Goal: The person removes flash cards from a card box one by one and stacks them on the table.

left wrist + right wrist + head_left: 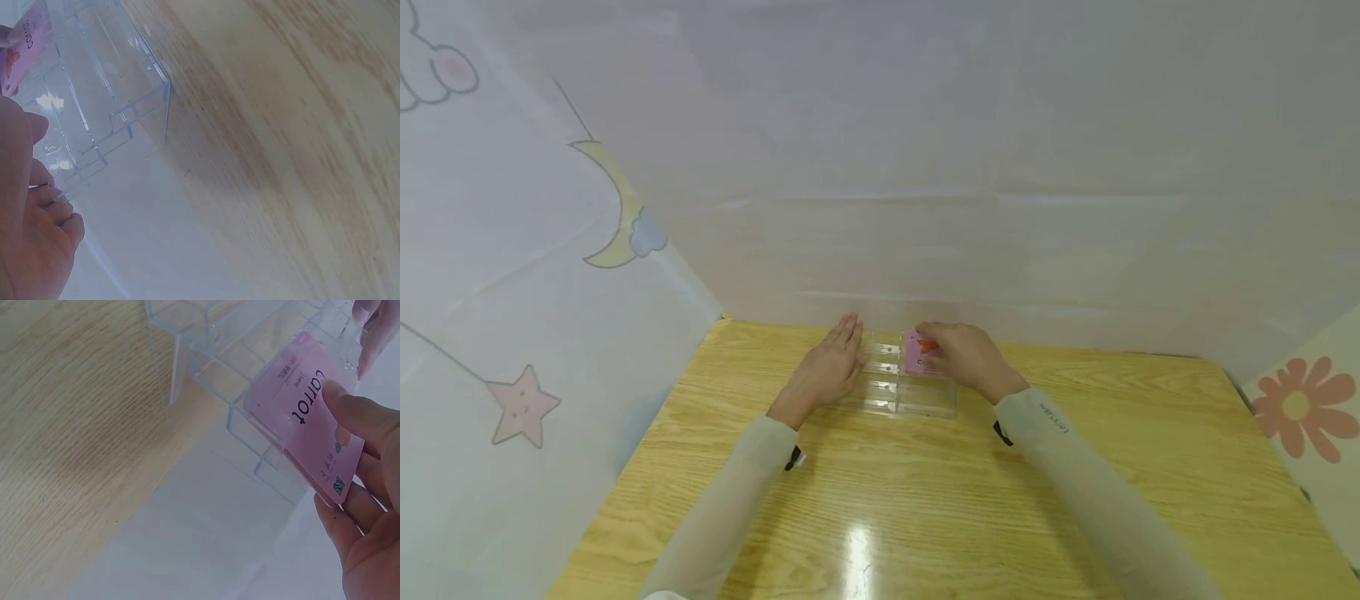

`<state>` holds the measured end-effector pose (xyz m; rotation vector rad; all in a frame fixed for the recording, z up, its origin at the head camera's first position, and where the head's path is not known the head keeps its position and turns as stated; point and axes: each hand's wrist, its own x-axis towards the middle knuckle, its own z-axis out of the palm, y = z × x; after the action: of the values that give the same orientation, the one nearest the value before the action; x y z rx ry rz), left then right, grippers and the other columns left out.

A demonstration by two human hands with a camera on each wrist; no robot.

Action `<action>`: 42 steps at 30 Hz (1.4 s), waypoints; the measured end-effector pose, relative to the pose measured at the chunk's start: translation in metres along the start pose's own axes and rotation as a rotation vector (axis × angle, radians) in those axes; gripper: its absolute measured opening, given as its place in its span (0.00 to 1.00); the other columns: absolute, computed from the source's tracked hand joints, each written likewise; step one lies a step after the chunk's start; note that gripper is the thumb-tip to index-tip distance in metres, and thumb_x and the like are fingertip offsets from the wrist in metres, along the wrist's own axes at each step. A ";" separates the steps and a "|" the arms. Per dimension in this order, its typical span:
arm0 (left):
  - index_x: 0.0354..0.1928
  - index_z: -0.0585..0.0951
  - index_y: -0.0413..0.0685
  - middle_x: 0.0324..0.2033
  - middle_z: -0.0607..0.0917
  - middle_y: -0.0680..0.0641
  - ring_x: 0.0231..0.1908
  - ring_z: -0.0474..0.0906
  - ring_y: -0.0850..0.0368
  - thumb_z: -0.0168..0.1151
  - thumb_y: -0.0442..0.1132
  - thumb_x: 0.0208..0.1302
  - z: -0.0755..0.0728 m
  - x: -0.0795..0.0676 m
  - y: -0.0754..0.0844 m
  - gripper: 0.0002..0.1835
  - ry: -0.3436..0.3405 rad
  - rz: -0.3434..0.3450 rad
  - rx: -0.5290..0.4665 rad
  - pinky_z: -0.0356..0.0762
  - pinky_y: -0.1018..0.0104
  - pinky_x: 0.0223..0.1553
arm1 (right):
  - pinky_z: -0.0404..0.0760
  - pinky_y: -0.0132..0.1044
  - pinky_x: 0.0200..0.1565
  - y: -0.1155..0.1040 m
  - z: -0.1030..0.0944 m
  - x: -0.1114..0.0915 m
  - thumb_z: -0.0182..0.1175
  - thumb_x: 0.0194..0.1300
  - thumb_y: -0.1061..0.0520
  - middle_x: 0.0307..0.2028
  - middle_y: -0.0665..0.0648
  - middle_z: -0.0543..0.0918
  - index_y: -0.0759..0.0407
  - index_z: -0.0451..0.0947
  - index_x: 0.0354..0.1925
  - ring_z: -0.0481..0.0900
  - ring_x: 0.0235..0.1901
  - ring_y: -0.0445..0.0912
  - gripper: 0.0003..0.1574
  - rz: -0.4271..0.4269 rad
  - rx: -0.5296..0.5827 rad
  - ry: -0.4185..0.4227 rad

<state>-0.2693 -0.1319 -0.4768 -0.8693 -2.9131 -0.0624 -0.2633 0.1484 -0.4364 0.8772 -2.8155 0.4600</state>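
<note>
A clear acrylic stepped card holder (925, 400) with several tiers stands on the table near the wall. My right hand (966, 354) pinches a small stack of pink flash cards (303, 419), thumb on the front and fingers behind. The top card reads "carrot" and has an orange carrot picture. Its lower part lies within an upper tier on the holder's right half. My left hand (829, 371) rests against the holder's left side, its fingers fairly straight and pointing to the wall. In the left wrist view, its fingertips (59, 212) touch the clear edge.
The wood-grain table (865, 483) extends in front of the holder and to both sides. A pale wall covering (925, 183) rises close behind it. On the left, the covering carries a moon (617, 208) and a star (523, 406); a flower (1296, 406) is at the right.
</note>
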 end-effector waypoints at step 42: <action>0.82 0.49 0.30 0.83 0.50 0.31 0.84 0.48 0.38 0.43 0.56 0.84 -0.002 -0.002 0.000 0.42 -0.005 0.017 0.044 0.53 0.50 0.85 | 0.82 0.59 0.68 0.002 0.002 0.002 0.73 0.65 0.57 0.45 0.56 0.94 0.60 0.90 0.51 0.93 0.44 0.49 0.17 -0.130 -0.110 0.228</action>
<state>-0.2670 -0.1331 -0.4750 -0.8889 -2.8997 0.0050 -0.2659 0.1480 -0.4385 0.9147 -2.5340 0.3581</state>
